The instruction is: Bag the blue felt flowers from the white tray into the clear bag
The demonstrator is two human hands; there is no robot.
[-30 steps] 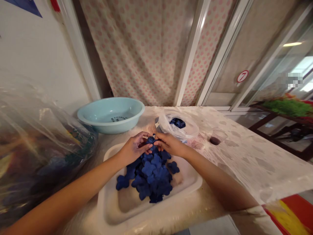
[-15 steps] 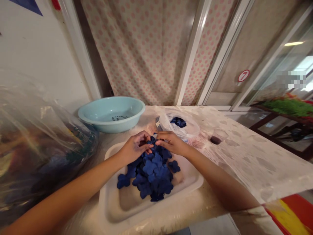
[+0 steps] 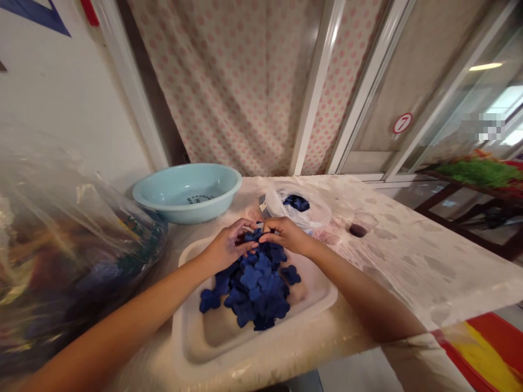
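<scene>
Cutout (image 3: 254, 234), blue and flower-shaped, sits right between the hands at the top of the pile (image 3: 257, 288) — left hand (image 3: 227, 248) and right hand (image 3: 286, 236) about equally close, fingertips pinching in on it.

Our view swung slightly, so the white tray (image 3: 196, 340) slid right in the frame, and our left hand (image 3: 229, 246) and right hand (image 3: 286, 235) shifted a little higher over the dark blue paper flowers (image 3: 257, 283).

We're looking at a makeshift workroom, folks! A polka-dot curtain (image 3: 229, 92) hangs behind a blotchy covered worktable (image 3: 429, 261), and right there's a glazed door (image 3: 433, 92) with a round "7" sign (image 3: 402, 123).
</scene>
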